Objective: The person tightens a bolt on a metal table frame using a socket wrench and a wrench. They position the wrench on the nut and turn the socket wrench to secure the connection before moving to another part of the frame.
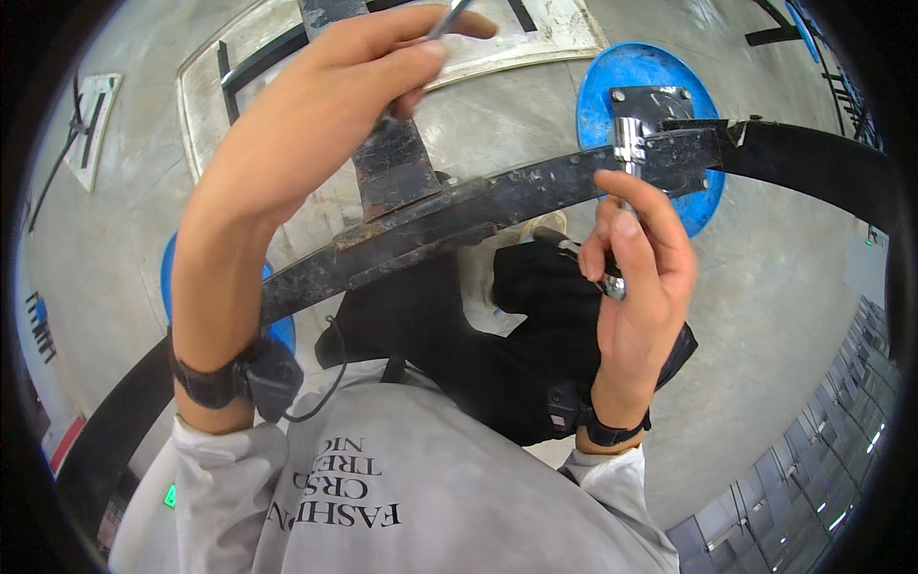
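My left hand (368, 72) is raised at the top, above a black upright bar. Its fingers are closed around a slim silver metal tool (447, 21), cut off by the upper edge, so its kind does not show. On the right, my right hand (645, 263) grips a chrome socket wrench (629, 143). The socket end points away from me, over the black metal beam (535, 187) and just below a bolted black plate (660, 103). Part of the wrench's shaft is hidden by my fingers.
A round blue base (643, 63) lies under the plate; another blue base (281, 331) shows behind my left forearm. A worn white board (564, 33) lies at the far side. Curved black bands (813, 158) extend from the beam. Grey panels (813, 450) line the right.
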The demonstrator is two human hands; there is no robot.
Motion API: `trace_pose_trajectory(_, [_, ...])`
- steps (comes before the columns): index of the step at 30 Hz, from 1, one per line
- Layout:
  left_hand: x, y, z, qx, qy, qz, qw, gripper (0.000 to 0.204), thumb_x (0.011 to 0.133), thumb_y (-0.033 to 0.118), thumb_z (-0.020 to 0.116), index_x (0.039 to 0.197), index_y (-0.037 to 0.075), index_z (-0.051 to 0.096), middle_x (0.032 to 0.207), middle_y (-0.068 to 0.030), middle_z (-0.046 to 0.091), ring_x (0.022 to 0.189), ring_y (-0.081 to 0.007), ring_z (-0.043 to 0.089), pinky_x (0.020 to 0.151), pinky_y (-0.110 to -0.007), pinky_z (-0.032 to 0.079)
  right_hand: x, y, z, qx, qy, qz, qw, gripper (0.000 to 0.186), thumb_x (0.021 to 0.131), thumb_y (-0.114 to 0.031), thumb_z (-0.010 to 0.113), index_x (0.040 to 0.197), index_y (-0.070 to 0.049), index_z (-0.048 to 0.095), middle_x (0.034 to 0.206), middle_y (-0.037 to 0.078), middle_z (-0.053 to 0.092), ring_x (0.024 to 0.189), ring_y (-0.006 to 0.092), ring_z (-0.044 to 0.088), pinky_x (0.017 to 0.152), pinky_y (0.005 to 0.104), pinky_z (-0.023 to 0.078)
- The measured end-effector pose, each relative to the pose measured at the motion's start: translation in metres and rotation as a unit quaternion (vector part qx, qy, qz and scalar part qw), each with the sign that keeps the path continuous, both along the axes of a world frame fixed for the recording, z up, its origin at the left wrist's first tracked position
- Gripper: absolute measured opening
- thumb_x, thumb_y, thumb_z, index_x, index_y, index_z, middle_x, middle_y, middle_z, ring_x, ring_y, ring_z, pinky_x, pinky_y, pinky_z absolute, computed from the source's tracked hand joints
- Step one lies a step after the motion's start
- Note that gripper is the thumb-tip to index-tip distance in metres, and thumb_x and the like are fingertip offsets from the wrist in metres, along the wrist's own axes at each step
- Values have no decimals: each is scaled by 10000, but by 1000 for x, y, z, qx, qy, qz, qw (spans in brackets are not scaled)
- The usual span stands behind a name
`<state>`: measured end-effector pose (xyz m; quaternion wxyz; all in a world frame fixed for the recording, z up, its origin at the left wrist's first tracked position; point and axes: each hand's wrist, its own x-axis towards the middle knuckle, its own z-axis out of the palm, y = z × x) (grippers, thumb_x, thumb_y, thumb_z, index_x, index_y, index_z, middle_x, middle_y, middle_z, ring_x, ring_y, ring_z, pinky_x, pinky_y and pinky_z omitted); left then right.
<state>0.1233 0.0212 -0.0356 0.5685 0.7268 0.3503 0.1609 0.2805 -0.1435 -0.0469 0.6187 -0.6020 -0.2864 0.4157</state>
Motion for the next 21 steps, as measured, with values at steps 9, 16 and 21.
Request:
trace_pose_trajectory(9, [52, 3, -43, -102, 116, -68, 986, 265, 856, 150, 495, 1062, 50, 627, 837, -20, 534, 725, -90, 427, 667, -220, 372, 2, -10, 8, -43, -15, 39, 998, 200, 826, -67, 551, 985, 43, 603, 740, -9, 509, 576, 20, 405, 503, 161, 295])
trace_pose_trajectory(16, [60, 6, -41, -226, 147, -44, 962, 248, 818, 106, 527, 1026, 16, 628, 892, -47, 558, 743, -106, 443, 652, -229, 369, 4, -11, 4, -55, -60, 46, 996, 200, 804, -97, 567, 934, 49, 606, 713, 3, 490, 595, 44, 406, 526, 183, 290])
trace_pose_trajectory(21, [59, -1, -45, -143, 170, -62, 973, 276, 837, 121, 507, 1066, 7, 610, 927, -88, 564, 839, -174, 487, 754, -278, 381, 8, -12, 3, -57, -80, 51, 994, 192, 793, -87, 565, 922, 48, 608, 695, 5, 478, 601, 51, 403, 530, 188, 288])
